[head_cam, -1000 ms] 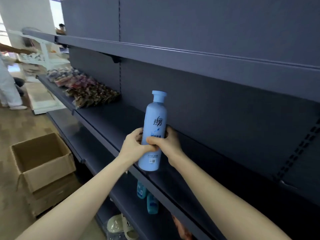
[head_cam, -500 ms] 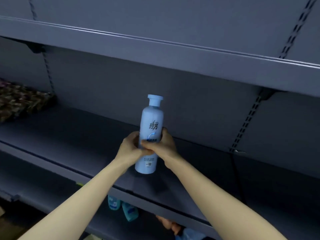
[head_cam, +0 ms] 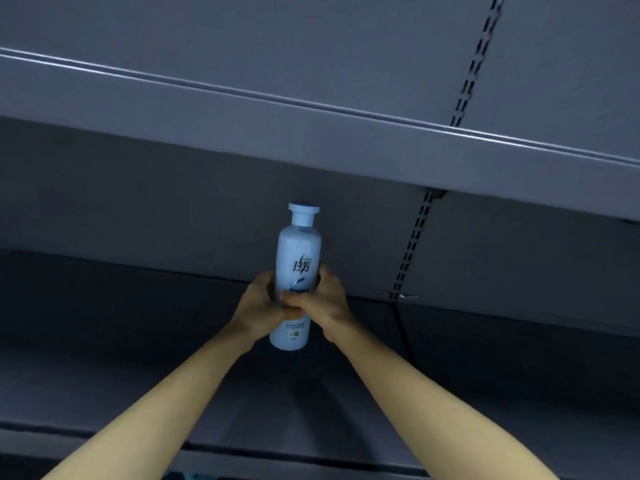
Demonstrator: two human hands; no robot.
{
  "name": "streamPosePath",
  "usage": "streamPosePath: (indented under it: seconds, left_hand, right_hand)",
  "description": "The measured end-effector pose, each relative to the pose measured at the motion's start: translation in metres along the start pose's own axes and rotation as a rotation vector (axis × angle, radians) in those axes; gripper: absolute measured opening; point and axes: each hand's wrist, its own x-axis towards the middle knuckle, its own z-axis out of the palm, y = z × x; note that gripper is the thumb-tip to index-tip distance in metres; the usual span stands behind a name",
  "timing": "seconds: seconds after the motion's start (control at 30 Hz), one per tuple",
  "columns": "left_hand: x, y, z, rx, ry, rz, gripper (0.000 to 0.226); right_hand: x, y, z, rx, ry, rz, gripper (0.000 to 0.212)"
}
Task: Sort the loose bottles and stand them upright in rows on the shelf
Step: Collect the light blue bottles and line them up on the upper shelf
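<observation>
Whereas a second ago it was held over the front edge of the shelf (head_cam: 138, 358), the pale blue bottle (head_cam: 298, 251) is now upright well inside that shelf, left grip (head_cam: 258, 306) and right grip (head_cam: 329, 303) both clasping its middle; placement judged nearly done, release pending.

A pale blue bottle (head_cam: 298, 258) (dark lettering printed on its front) is seen against a dark slate-grey shelf (head_cam: 138, 358).
</observation>
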Motion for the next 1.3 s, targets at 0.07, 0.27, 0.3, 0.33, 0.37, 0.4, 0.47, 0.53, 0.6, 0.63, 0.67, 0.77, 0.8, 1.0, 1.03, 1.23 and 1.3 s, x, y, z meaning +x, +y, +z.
streamPosePath:
  seconds: [0.07, 0.27, 0.3, 0.33, 0.37, 0.4, 0.47, 0.53, 0.6, 0.63, 0.67, 0.77, 0.8, 1.0, 1.03, 1.23, 1.3]
  left_hand:
    - [0.007, -0.001, 0.005, 0.008, -0.007, 0.002, 0.058]
    - [0.022, -0.003, 0.009, 0.011, -0.010, 0.013, 0.062]
    - [0.024, -0.004, 0.009, 0.004, -0.005, 0.006, 0.060]
    - [0.026, -0.004, 0.009, -0.004, 0.000, 0.005, 0.057]
    - [0.027, -0.004, 0.009, -0.010, 0.002, 0.002, 0.056]
    - [0.029, -0.004, 0.009, -0.016, 0.002, 0.006, 0.056]
    - [0.033, -0.005, 0.008, -0.020, 0.002, 0.008, 0.058]
    - [0.037, -0.007, 0.008, -0.017, 0.005, 0.005, 0.059]
    - [0.041, -0.010, 0.008, -0.006, 0.008, 0.000, 0.059]
    - [0.043, -0.011, 0.009, -0.001, 0.007, -0.002, 0.058]
    - [0.044, -0.013, 0.010, 0.001, 0.004, -0.001, 0.057]
    - [0.050, -0.016, 0.011, 0.000, -0.011, 0.005, 0.055]
    - [0.052, -0.017, 0.011, 0.002, -0.018, 0.008, 0.056]
    - [0.056, -0.026, 0.013, -0.011, -0.042, 0.020, 0.073]
    - [0.057, -0.027, 0.014, -0.013, -0.052, 0.019, 0.078]
    - [0.068, -0.036, 0.015, 0.022, -0.091, 0.014, 0.084]
    - [0.073, -0.037, 0.016, 0.023, -0.085, 0.005, 0.081]
  right_hand:
    - [0.004, 0.003, -0.004, -0.011, 0.018, -0.002, 0.051]
    - [0.021, 0.010, -0.005, -0.078, 0.077, -0.001, 0.056]
    - [0.024, 0.011, -0.004, -0.087, 0.082, -0.011, 0.057]
    - [0.027, 0.011, -0.002, -0.094, 0.088, -0.018, 0.057]
    - [0.029, 0.012, -0.001, -0.101, 0.092, -0.021, 0.057]
    - [0.031, 0.013, 0.001, -0.105, 0.098, -0.024, 0.057]
    - [0.036, 0.015, 0.004, -0.102, 0.108, -0.035, 0.058]
    - [0.040, 0.017, 0.006, -0.099, 0.122, -0.050, 0.060]
    - [0.042, 0.018, 0.006, -0.105, 0.124, -0.058, 0.060]
    - [0.043, 0.019, 0.006, -0.107, 0.122, -0.060, 0.059]
    - [0.044, 0.020, 0.006, -0.107, 0.122, -0.059, 0.058]
    - [0.047, 0.024, 0.005, -0.091, 0.139, -0.058, 0.058]
    - [0.047, 0.025, 0.005, -0.082, 0.142, -0.058, 0.058]
    - [0.052, 0.027, 0.001, -0.089, 0.093, -0.044, 0.065]
    - [0.053, 0.028, 0.000, -0.090, 0.089, -0.043, 0.066]
    - [0.062, 0.030, 0.003, -0.102, 0.112, -0.067, 0.063]
    - [0.066, 0.030, 0.004, -0.115, 0.121, -0.073, 0.064]
